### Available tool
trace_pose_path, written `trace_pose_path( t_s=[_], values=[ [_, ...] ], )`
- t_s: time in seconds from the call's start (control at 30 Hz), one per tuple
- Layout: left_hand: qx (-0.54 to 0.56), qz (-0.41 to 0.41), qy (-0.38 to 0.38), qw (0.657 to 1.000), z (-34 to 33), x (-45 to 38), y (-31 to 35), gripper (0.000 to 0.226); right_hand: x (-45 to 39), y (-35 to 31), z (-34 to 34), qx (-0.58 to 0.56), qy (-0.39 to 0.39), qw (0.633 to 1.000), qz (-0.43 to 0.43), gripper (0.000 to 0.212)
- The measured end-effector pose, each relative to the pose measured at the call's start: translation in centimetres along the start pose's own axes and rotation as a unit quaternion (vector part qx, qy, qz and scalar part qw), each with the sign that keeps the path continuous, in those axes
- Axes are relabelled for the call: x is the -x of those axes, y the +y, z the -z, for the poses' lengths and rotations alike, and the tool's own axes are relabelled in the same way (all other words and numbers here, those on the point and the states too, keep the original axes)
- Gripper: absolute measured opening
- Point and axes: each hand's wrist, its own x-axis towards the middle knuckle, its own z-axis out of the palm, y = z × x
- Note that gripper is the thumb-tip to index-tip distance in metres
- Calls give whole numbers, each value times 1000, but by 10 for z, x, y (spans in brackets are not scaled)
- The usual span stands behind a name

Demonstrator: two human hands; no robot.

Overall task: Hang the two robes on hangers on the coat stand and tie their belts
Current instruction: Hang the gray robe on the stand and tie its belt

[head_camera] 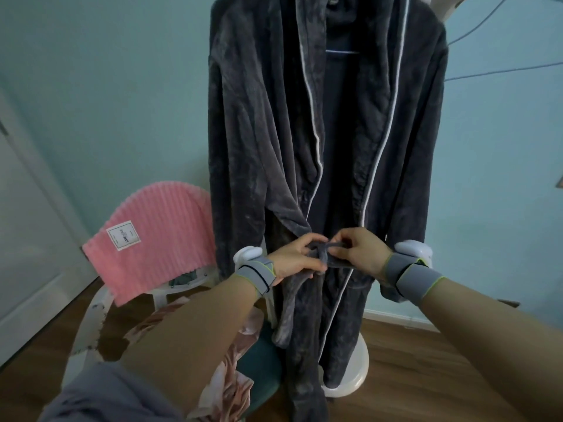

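Here the belt (320, 254) crosses the hanging grey robe (268, 141) at waist height, its knot lying crosswise between my hands, my left hand (294, 258) gripping the wrap and loose tail, my right hand (358, 252) pinching the other end, equally near.

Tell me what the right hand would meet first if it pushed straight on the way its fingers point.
The right hand points leftward at the belt knot, so it would likely meet the knot, then the left hand just beyond.
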Motion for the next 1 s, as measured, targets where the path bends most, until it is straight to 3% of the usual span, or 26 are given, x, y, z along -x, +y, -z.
trace_pose_path(
  t_s=[0.1,0.23,0.4,0.47,0.57,0.67,0.73,0.8,0.87,1.0],
  values=[
    [-79,-11,39,996,1,1,6,8,2,-10,-1,68,7,997,47,3],
    [-220,-14,83,972,8,-2,5,21,-3,-14,13,127,89,986,56,19],
    [-327,36,41,943,39,15,-5,24,-4,12,74,110,272,951,-95,27],
    [-376,54,33,924,48,18,-7,29,4,30,88,156,225,948,-163,27],
    [-409,26,29,912,49,15,5,29,14,39,69,199,54,964,-165,28],
    [-411,-5,4,912,41,9,29,19,11,20,21,32,-85,993,-73,56],
    [-417,-16,-7,909,39,5,35,17,8,1,-12,-49,-137,989,-33,42],
    [-427,-17,-3,904,43,5,33,14,6,-9,-31,-52,-142,989,-7,4],
    [-447,1,2,894,50,11,28,12,0,-5,-27,1,-107,994,26,20],
    [-493,63,29,867,68,26,-3,15,-6,14,16,138,-25,990,-7,23]
  ],
)
